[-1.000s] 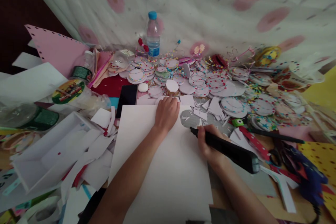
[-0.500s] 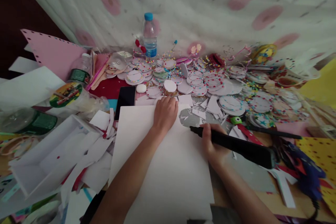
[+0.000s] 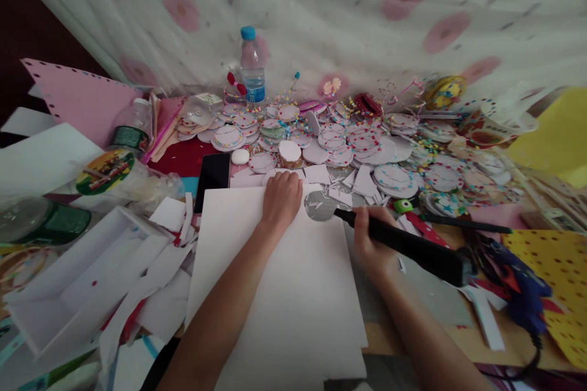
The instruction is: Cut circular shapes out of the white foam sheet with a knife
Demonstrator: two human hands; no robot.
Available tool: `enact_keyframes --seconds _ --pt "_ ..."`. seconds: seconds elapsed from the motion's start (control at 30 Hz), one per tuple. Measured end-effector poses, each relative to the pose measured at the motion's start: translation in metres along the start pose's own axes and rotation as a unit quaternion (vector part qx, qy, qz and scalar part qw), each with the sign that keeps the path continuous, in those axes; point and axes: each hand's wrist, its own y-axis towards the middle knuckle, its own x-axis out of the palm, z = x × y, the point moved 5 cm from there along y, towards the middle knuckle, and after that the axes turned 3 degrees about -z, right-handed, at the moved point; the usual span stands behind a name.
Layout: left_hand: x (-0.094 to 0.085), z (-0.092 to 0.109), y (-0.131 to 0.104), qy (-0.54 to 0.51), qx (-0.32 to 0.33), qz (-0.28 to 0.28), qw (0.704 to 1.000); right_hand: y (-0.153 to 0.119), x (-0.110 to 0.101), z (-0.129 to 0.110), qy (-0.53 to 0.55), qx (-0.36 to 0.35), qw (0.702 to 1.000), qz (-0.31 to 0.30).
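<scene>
A white board, perhaps foam [image 3: 275,293], lies in front of me with a round cut-out [image 3: 320,206] near its far right corner. Grey surface and small scraps show through the opening. My left hand [image 3: 283,201] rests on the board's far edge left of the cut-out, its fingers close together and bent over the edge; the fingertips are hidden. My right hand [image 3: 376,243] is closed around a long black tapered tool [image 3: 413,247]. Its thin tip points left, at the right side of the cut-out. Whether the tip touches the board, I cannot tell.
Behind the board lie several stacks of white discs [image 3: 394,180] with coloured beads, white scraps [image 3: 339,195] and a phone [image 3: 213,178]. A water bottle [image 3: 253,73] stands at the back. A white box [image 3: 82,281] is left, a blue tool [image 3: 523,281] right.
The tool's tip has moved up and right along the cut-out's edge, with my right hand. My left hand stays on the board. The whole view has shifted slightly.
</scene>
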Motion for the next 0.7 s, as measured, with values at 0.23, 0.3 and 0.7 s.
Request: enact_keyframes --seconds 0.23,0.3,0.7 --pt "-0.004 0.001 -0.001 0.000 0.005 0.005 1.000 0.003 0.002 -0.004 0.017 0.008 1.000 -0.023" --pt "-0.005 0.001 -0.001 0.002 0.004 0.006 1.000 0.004 0.001 -0.005 0.029 -0.001 0.999 -0.023" --pt "-0.011 0.004 -0.001 -0.007 0.001 0.018 1.000 -0.007 0.010 -0.008 0.059 -0.009 0.996 -0.064"
